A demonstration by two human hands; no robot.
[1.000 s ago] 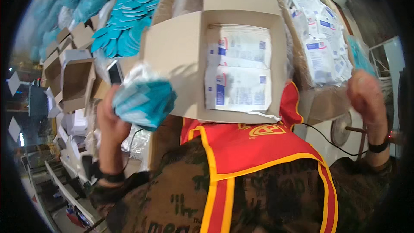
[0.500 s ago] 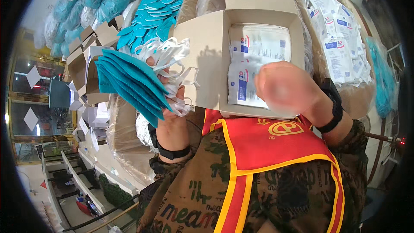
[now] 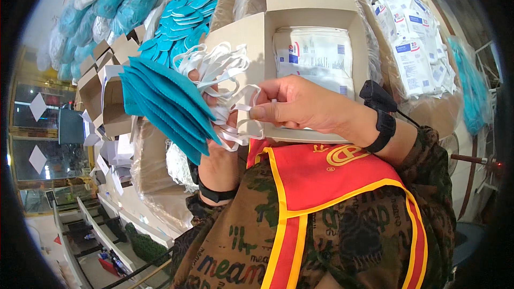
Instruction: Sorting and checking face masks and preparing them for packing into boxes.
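A stack of teal fabric pads (image 3: 166, 108) with loose white straps (image 3: 222, 64) hangs from my left hand (image 3: 218, 128). Its fingers are closed around the strap side and partly hidden by the loops. My right hand (image 3: 292, 104) pinches one white strap between thumb and fingertips, just right of the bundle. Behind my right hand stands an open cardboard box (image 3: 357, 40), its flaps folded out. Flat white printed packets (image 3: 316, 56) lie inside it; my right hand and forearm cover the box's near part.
A plastic-lined bin of teal oval pads (image 3: 184, 16) stands at the far left. Another lined bin at the right holds many white packets (image 3: 412, 37). Open cartons (image 3: 110, 101) are heaped on the left, and filled teal bags (image 3: 126, 8) are piled behind.
My right hand has moved left from above the box to the bundle and now grips a strap. My left hand still holds the teal pads in nearly the same place.
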